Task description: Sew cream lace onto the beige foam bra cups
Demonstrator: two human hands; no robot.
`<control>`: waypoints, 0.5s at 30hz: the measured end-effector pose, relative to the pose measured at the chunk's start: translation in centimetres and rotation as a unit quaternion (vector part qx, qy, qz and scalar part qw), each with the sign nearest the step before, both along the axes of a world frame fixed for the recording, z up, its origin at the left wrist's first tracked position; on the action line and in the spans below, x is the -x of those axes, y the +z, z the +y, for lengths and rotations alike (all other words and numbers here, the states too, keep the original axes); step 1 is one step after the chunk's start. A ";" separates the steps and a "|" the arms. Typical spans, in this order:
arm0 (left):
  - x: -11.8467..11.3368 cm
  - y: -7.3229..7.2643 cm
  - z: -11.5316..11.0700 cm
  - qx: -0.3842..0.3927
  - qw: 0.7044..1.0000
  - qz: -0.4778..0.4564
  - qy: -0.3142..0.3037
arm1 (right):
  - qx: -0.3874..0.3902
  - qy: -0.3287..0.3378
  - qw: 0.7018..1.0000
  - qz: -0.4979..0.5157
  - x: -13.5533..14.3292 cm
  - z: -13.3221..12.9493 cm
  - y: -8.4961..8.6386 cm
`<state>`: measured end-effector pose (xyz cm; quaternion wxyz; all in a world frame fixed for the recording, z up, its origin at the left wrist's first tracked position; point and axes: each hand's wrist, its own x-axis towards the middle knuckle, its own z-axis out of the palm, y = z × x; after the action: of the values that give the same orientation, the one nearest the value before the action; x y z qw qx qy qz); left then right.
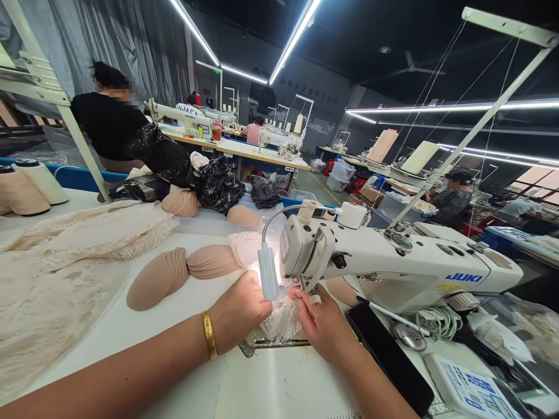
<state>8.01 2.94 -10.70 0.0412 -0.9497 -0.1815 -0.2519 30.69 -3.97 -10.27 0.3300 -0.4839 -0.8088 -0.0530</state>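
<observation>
A piece of white lace (282, 321) with a fringed edge lies under the head of a white sewing machine (406, 262). My left hand (242, 311), a gold bracelet at its wrist, is closed on the lace's left side; its fingertips are partly hidden by the lamp. On the other side, my right hand (325, 323) pinches the lace close to the presser foot. A small bendy-neck lamp (268, 272) shines brightly on this spot, washing out detail. Beyond my left hand lie stacked beige bra cups (157, 278) and a second fanned stack (212, 262).
Cream lace fabric (56, 279) covers the table's left side, with thread cones (41, 180) behind. A black phone (388, 358), coiled green cord (439, 323) and white box (465, 384) sit at right. Black plastic bags (220, 186) lie behind. Other people sit at machines farther off.
</observation>
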 end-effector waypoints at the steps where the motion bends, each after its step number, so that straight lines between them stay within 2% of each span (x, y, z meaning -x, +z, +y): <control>1: 0.1 0.1 0.0 0.001 1.000 0.003 0.003 | 0.005 0.001 1.000 0.000 0.0 -0.1 0.0; 8: 1.8 2.5 -0.4 0.086 0.994 0.060 -0.027 | -0.023 0.035 0.999 0.011 0.2 -0.9 0.2; 12: 1.5 3.6 -1.1 0.141 0.987 0.082 0.003 | -0.003 0.103 0.994 -0.022 1.2 -1.6 0.9; 15: 1.4 3.7 -1.7 0.185 0.979 0.083 -0.013 | 0.012 0.144 0.989 -0.038 2.0 -1.9 1.3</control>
<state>6.60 1.24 -6.96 -0.1238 -0.9607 -0.2086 -0.1350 28.70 -5.88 -8.94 0.2974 -0.3641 -0.8825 -0.0131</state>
